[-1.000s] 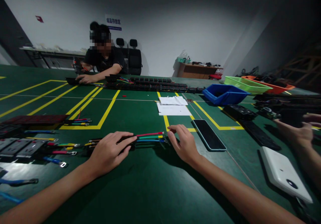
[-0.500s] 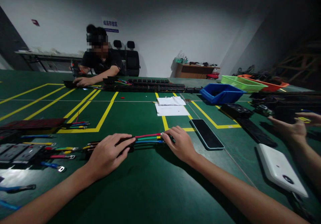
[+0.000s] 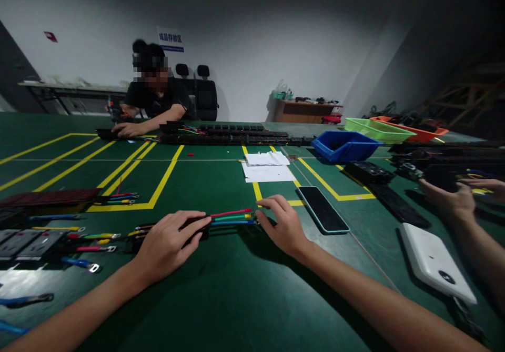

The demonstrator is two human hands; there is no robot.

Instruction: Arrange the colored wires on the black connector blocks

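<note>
My left hand (image 3: pixel 171 244) is closed over a black wired housing (image 3: pixel 205 232), fingers on its top and near side. Most of the housing is hidden under that hand. From its right end run a red wire (image 3: pixel 232 212), a green wire (image 3: pixel 232 218) and a blue wire (image 3: pixel 232 223), reaching right toward metal end lugs. At those wire ends my right hand (image 3: pixel 284 225) is open, thumb and forefinger apart. Whether its thumb touches the blue wire's lug I cannot tell.
Socket modules (image 3: pixel 29 244) with lugged wires lie at left. To the right are a phone (image 3: pixel 323 210), a white power bank (image 3: pixel 436 262) and a blue bin (image 3: pixel 347 147). White papers (image 3: pixel 268 172) lie ahead. A co-worker (image 3: pixel 158 89) sits opposite; another person's hands (image 3: pixel 453 199) show at right.
My right thumb and forefinger have come apart at the wire ends, letting go of the red wire's tip. My left hand stays on the housing. The view has shifted slightly.
</note>
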